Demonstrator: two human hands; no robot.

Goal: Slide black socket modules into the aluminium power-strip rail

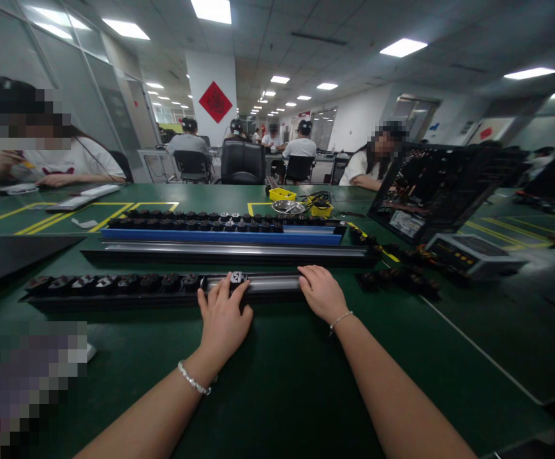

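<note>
A long black channel rail (162,303) lies crosswise on the bench before me. Several black socket modules (127,284) fill its left part, while bare silver metal shows toward its right end. My left hand (222,312) is over the rail's middle, fingers around a socket module (236,278) with a pale face; the grip is partly hidden. At the right end, my right hand (324,294) rests with curled fingers on the rail, covering part of it.
Behind lie another black rail (229,256) and a blue-edged rail (220,237) with modules. Loose black parts (397,280), a power supply unit (473,255) and an open computer case (440,185) are at right. Yellow bins (282,194) stand farther back. Co-workers sit across the bench.
</note>
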